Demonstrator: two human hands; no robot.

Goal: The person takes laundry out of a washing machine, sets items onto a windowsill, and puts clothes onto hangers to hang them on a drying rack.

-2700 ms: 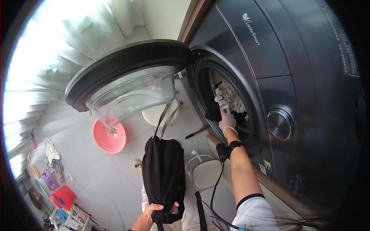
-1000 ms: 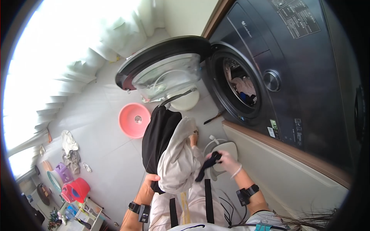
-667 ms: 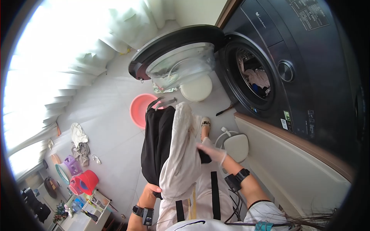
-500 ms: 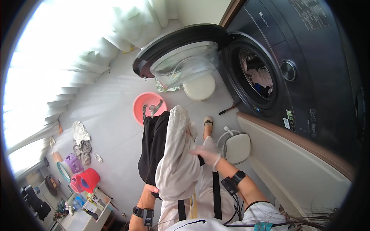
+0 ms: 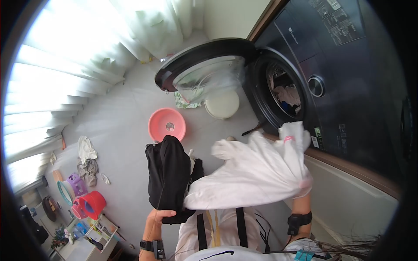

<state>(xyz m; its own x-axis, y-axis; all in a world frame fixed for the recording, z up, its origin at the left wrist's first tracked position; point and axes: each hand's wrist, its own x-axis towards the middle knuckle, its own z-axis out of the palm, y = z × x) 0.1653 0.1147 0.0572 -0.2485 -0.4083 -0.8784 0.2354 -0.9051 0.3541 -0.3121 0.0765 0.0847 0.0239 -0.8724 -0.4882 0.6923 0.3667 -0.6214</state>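
A bundle of black clothing (image 5: 167, 174) hangs over my left hand (image 5: 162, 215), whose thumb lies across its near end while the other fingers are hidden under the cloth. Out to the right, my right hand (image 5: 306, 183), in a thin whitish glove, is closed on a white garment (image 5: 248, 176) that spreads sideways in front of me. A small pink mark shows near its upper right end. The garment's left end touches the black bundle. Beyond the white cloth, a dark front-loading washing machine (image 5: 335, 87) stands with clothes (image 5: 286, 96) inside its drum.
The washer's round door (image 5: 204, 50) hangs wide open. On the floor are a pink basin (image 5: 153, 124), a round white stool (image 5: 222, 104) and a patterned cloth (image 5: 186, 101). Discarded clothes (image 5: 87, 150), a red bucket (image 5: 96, 204) and a purple basket (image 5: 77, 185) lie left. White curtains (image 5: 87, 65) hang behind.
My right hand has moved right, pulling the white garment off the black bundle and spreading it toward the washer. My left hand has shifted slightly left, still holding the black clothing.
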